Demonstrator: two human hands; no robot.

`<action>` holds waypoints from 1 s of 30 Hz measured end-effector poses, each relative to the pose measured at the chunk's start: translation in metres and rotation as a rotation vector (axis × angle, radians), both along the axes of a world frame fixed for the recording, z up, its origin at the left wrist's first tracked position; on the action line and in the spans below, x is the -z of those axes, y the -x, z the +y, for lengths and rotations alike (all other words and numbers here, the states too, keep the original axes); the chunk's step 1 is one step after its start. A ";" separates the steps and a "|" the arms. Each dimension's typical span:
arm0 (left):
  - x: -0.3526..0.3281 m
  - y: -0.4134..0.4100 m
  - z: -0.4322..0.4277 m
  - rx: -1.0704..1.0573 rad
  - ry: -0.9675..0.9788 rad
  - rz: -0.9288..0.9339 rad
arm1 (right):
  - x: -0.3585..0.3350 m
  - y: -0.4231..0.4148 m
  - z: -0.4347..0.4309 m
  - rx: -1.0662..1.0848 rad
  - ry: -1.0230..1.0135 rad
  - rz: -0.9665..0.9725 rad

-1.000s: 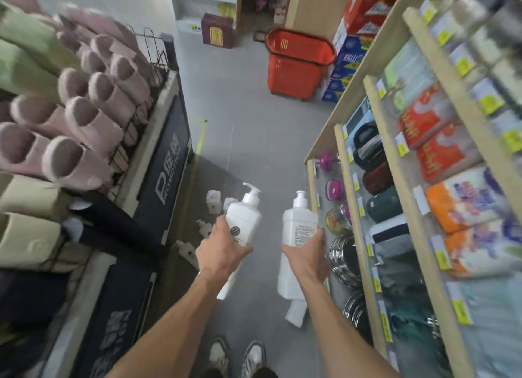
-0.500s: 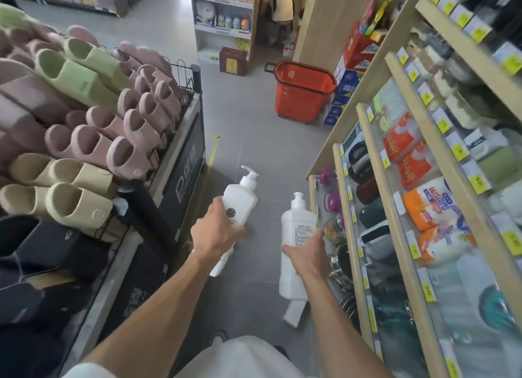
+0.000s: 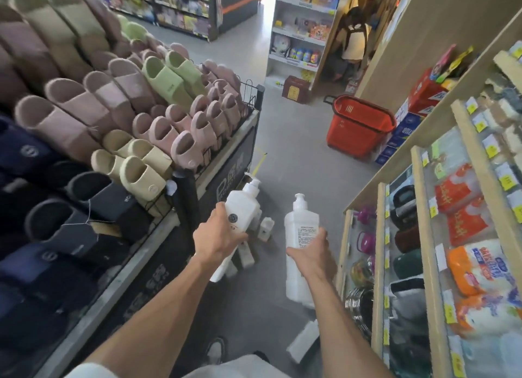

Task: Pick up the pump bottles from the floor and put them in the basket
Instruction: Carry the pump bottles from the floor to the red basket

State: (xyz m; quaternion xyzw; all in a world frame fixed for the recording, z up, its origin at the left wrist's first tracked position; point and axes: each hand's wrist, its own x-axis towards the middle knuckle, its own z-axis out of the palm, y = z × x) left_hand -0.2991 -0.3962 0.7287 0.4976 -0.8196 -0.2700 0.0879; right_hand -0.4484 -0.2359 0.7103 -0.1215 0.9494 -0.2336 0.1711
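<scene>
Left hand grips bottle, right hand grips bottle

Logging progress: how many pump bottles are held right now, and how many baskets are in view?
Held pump bottles: 2, left bottle in left hand, right bottle in right hand.
Red basket: 1
Total: 3
Floor bottles partly hidden, not counted.

**Covered, blocked and unreadable**

The left hand covers the middle of the left bottle. The right hand hides part of the right bottle, whose label print is too small to read. Small bottles on the floor are half blocked and blurred, so their count is unclear.
</scene>
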 end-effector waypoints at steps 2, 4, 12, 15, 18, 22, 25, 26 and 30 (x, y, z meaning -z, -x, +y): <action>-0.004 -0.010 0.003 -0.075 0.006 0.017 | -0.002 0.001 -0.008 -0.093 -0.002 0.009; -0.008 -0.021 0.008 -0.158 0.020 0.036 | -0.003 0.001 -0.017 -0.185 -0.002 0.009; -0.007 -0.087 0.052 -0.552 -0.007 0.039 | -0.008 -0.034 -0.049 -0.580 0.013 0.054; -0.006 -0.119 0.071 -0.698 -0.020 0.030 | -0.010 -0.060 -0.057 -0.721 0.009 0.043; -0.006 -0.154 0.088 -0.822 -0.017 0.017 | -0.013 -0.088 -0.061 -0.844 0.000 0.047; -0.011 -0.202 0.115 -0.978 0.006 0.008 | -0.016 -0.131 -0.066 -0.999 0.007 0.045; -0.014 -0.237 0.137 -1.078 0.016 -0.015 | -0.020 -0.166 -0.067 -1.088 0.023 0.042; -0.015 -0.248 0.145 -1.104 0.017 -0.017 | -0.021 -0.178 -0.067 -1.114 0.030 0.044; -0.017 -0.291 0.175 -1.219 0.000 -0.004 | -0.021 -0.231 -0.060 -1.212 0.020 0.045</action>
